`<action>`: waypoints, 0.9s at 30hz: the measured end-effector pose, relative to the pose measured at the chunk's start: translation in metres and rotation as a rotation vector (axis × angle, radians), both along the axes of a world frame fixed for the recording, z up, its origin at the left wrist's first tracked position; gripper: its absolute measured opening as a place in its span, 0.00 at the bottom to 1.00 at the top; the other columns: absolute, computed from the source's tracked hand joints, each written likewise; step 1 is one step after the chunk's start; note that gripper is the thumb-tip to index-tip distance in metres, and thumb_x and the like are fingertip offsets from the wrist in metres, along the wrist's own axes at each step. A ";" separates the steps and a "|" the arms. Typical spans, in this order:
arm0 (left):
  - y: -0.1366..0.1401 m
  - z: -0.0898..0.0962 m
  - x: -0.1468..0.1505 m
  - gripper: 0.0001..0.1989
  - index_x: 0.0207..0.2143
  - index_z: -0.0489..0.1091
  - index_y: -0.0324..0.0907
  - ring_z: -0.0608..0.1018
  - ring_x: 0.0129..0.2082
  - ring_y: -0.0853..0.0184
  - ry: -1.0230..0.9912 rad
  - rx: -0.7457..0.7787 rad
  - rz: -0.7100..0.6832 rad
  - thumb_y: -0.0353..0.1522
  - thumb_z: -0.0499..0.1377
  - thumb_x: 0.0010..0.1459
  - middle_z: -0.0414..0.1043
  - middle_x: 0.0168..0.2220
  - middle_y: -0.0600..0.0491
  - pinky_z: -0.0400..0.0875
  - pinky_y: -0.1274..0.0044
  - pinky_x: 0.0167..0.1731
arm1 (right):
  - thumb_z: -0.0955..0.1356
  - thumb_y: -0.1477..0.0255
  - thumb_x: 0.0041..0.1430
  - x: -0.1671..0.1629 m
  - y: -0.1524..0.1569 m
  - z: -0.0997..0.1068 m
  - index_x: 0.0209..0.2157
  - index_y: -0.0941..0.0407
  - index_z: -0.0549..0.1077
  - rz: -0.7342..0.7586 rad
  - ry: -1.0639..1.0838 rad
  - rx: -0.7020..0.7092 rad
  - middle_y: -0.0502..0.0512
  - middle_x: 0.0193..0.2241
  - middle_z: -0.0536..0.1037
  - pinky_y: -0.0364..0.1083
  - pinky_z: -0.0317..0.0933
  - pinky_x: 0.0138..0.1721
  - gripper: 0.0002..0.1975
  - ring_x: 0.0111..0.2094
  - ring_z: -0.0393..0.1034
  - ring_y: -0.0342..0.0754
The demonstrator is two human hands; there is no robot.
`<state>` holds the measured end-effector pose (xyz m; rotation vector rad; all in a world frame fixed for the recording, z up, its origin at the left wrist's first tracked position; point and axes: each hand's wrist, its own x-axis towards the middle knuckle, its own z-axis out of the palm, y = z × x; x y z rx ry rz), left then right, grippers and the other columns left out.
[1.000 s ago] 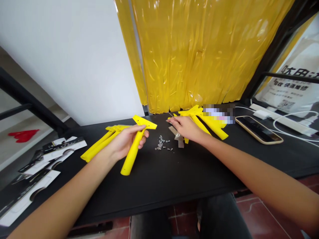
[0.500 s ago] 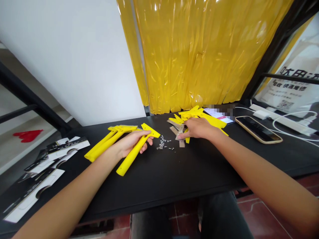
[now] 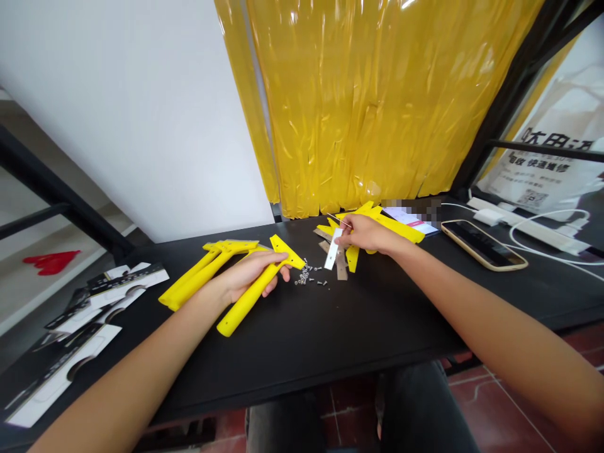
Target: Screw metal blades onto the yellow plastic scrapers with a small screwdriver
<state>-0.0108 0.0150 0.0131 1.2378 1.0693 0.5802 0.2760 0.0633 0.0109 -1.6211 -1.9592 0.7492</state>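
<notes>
My left hand (image 3: pixel 257 274) is closed around a yellow plastic scraper handle (image 3: pixel 248 300), whose wide, holed head points away to the upper right. In my right hand (image 3: pixel 361 233), a flat, shiny metal blade (image 3: pixel 333 250) with small holes is pinched and tilted above the table. A thin rod (image 3: pixel 338 219) also sticks out from those fingers; its kind cannot be made out. Beneath the blade lie several greyish-brown blades (image 3: pixel 342 267). Loose small screws and nuts (image 3: pixel 304 275) are scattered between my hands. Several yellow scrapers (image 3: pixel 193 277) lie behind my left wrist.
More yellow scraper parts (image 3: pixel 394 226) are heaped beyond my right hand. A phone (image 3: pixel 484 244), white cables and a power strip (image 3: pixel 528 223) lie on the right of the black table (image 3: pixel 330 340). Black-and-white cards (image 3: pixel 66 377) cover its left end. A yellow plastic curtain (image 3: pixel 377 113) hangs behind.
My right hand has lifted a metal blade off the pile and raised it slightly to the left. My left hand keeps its hold on the yellow scraper handle, nearly still.
</notes>
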 end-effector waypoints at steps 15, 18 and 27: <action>-0.003 -0.004 0.001 0.13 0.30 0.75 0.36 0.69 0.11 0.74 -0.021 0.052 -0.112 0.37 0.61 0.60 0.78 0.26 0.47 0.59 0.80 0.11 | 0.62 0.73 0.66 -0.049 -0.043 -0.018 0.37 0.50 0.77 0.542 0.101 0.812 0.51 0.40 0.80 0.45 0.60 0.38 0.13 0.39 0.72 0.45; -0.003 -0.006 0.000 0.13 0.30 0.75 0.36 0.69 0.11 0.74 -0.036 0.060 -0.144 0.37 0.60 0.61 0.77 0.25 0.48 0.59 0.80 0.12 | 0.61 0.74 0.68 -0.052 -0.045 -0.027 0.39 0.47 0.78 0.594 -0.108 0.840 0.47 0.44 0.81 0.45 0.58 0.36 0.15 0.38 0.74 0.44; -0.008 0.002 0.002 0.20 0.27 0.76 0.37 0.65 0.09 0.73 0.022 0.077 -0.166 0.42 0.57 0.64 0.64 0.12 0.55 0.57 0.80 0.13 | 0.59 0.75 0.68 -0.046 -0.045 -0.021 0.38 0.49 0.77 0.636 -0.312 0.897 0.46 0.45 0.81 0.44 0.57 0.35 0.15 0.38 0.74 0.43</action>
